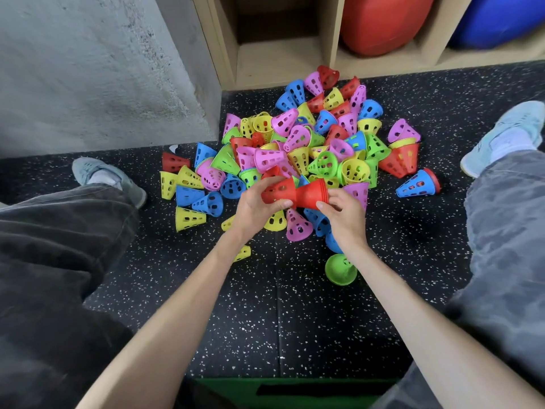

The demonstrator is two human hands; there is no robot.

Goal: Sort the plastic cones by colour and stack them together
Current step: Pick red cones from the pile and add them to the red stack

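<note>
A big heap of perforated plastic cones in pink, yellow, green, blue and red lies on the speckled black floor. My left hand grips a single red cone lying on its side. My right hand holds a short stack of red cones, also on its side. The narrow ends of the two meet between my hands, just above the front of the heap. A small stack of green cones stands on the floor under my right wrist, with a blue cone beside it.
My legs and grey shoes flank the heap left and right. A concrete wall rises at the back left. Wooden shelving behind the heap holds a red ball and a blue ball. A green box edge shows at the bottom.
</note>
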